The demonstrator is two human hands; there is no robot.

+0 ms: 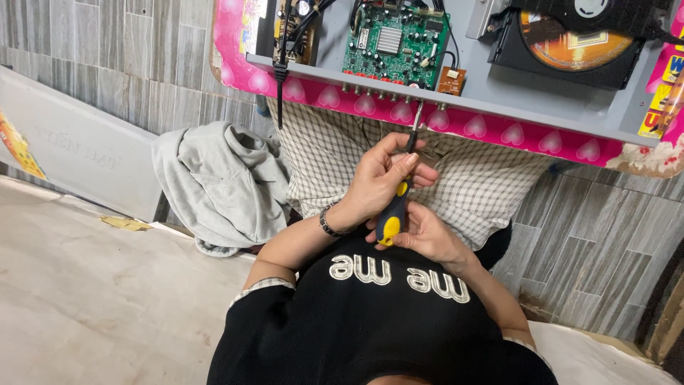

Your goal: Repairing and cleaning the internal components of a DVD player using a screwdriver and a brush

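Driving the screwdriver point(396, 207) into the grey chassis point(456, 100) edge, keep its shaft square to the screw. Your left hand point(381, 178) wraps the upper handle in a closed grip; your right hand point(427, 235) is closed on the yellow butt. Press steadily. A pink heart-patterned sheet point(491, 132) lines the surface edge; a yellow-and-pink label point(666, 93) sits far right.

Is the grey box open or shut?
Open. The grey box has no cover: its green circuit board and disc drive show from above.
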